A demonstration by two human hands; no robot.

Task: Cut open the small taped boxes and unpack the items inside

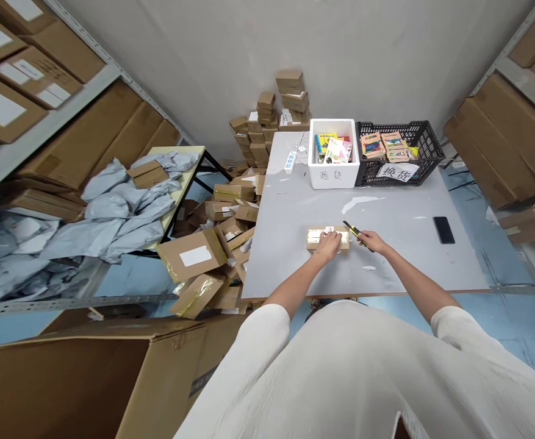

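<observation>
A small cardboard box (313, 245) with shiny tape on top lies on the grey table (285, 256), near its front edge. My left hand (328, 245) rests on the box top, its fingers bent over the tape and partly hidden. Just right of the box, my right hand (371, 241) is closed around a yellow and black utility knife (355, 231). The knife points up and to the left, its tip beside the box's far right corner.
A white bin (332, 177) with booklets and a black crate (437, 150) with packs stand at the table's back. A phone (443, 230) lies right, a power strip (290, 161) back left. Cardboard boxes (196, 256) crowd the left side; grey parcels (107, 207) cover another table.
</observation>
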